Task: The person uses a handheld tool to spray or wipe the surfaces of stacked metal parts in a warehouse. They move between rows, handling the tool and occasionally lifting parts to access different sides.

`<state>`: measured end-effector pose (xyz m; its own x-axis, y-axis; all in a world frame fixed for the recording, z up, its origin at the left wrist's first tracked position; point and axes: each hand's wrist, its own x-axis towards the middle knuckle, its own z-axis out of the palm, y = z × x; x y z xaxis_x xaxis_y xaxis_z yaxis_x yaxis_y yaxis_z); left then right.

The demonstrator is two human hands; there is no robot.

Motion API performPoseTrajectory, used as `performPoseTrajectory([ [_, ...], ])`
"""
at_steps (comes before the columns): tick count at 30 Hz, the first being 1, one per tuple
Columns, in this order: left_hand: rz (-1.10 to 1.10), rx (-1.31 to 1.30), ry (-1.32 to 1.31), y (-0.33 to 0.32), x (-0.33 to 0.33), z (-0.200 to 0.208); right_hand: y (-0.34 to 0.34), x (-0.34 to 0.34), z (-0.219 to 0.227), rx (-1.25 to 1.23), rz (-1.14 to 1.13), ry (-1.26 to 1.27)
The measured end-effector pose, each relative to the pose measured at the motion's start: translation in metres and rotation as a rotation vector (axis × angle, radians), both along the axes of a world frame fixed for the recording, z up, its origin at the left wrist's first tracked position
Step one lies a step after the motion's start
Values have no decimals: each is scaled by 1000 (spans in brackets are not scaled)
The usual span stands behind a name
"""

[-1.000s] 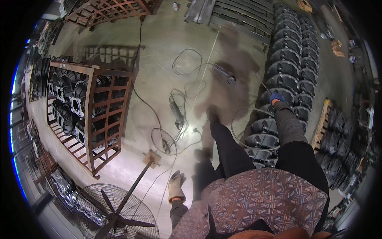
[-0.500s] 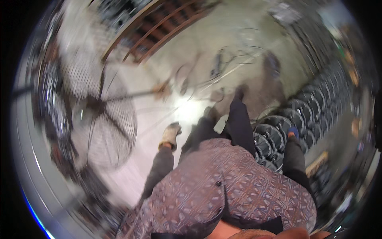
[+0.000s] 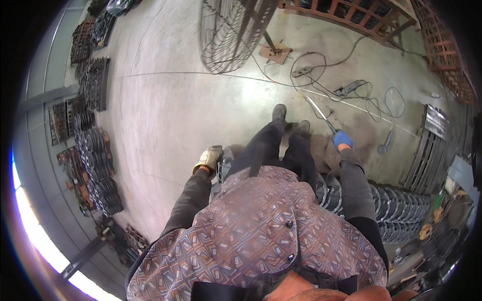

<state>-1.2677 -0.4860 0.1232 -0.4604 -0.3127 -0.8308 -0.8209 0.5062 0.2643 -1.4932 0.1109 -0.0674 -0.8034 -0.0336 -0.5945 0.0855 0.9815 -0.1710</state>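
My left hand (image 3: 208, 158), in a pale work glove, is curled at the edge of a grey metal part (image 3: 227, 161) beside my left leg. The part is mostly hidden by the glove and my clothes. My right hand (image 3: 344, 140), in a blue glove, is closed around the dark handle of a long thin rod-like tool (image 3: 318, 109). Its pale shaft points away from me, toward cables on the floor. Right of my legs, below that hand, rows of dark ring-shaped metal parts (image 3: 396, 204) stand packed together.
A large fan (image 3: 228, 37) stands ahead on a brown base (image 3: 275, 52). Cables, a power strip (image 3: 302, 71) and a grey power tool (image 3: 350, 88) lie on the floor ahead right. Brown racks (image 3: 346, 17) stand beyond. Stacked metal parts (image 3: 93, 150) line the left wall.
My view has turned left, so the fan now appears farther right. My left hand has come to the grey metal part. My right hand has moved off the ring parts and now holds the tool.
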Motion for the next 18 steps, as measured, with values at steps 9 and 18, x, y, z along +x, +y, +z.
performPoseTrajectory([
  [9,759,351,342,-87,82,-33,-192,-19,34,177,51,-118],
  [18,1291,292,282,-288,138,-44,-469,-19,58,227,61,-48],
])
